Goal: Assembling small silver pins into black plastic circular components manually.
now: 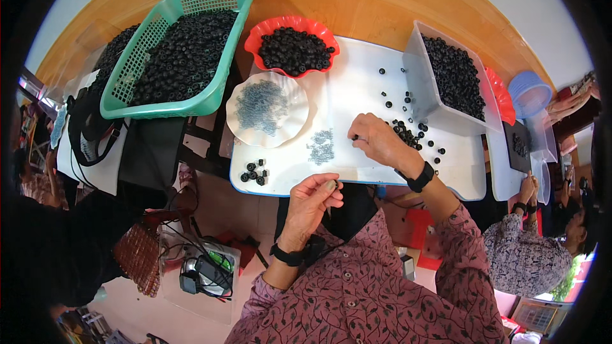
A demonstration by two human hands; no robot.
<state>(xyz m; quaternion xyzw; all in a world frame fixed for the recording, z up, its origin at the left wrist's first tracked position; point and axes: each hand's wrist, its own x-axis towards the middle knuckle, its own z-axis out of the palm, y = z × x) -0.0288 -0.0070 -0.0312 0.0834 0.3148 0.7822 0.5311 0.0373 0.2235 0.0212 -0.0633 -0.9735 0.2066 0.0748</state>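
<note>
My left hand [310, 202] is at the table's front edge, its thumb and fingers pinched on a small dark piece that mostly hides between the fingertips. My right hand [382, 142] hovers over the white table [357, 76], fingers drawn together; what they hold, if anything, cannot be made out. Just left of it lies a loose patch of small clear or silvery pieces [321, 147]. Under and beyond its wrist are scattered round black parts [405, 134]. A small group of black parts [254, 173] sits at the table's front left corner.
A white scalloped plate [294, 129] holds more small clear pieces. Behind it stands a red bowl [254, 30] of black parts. A green basket [220, 89] at left and a clear bin [440, 118] at right hold many more. Another person [526, 248] works at far right.
</note>
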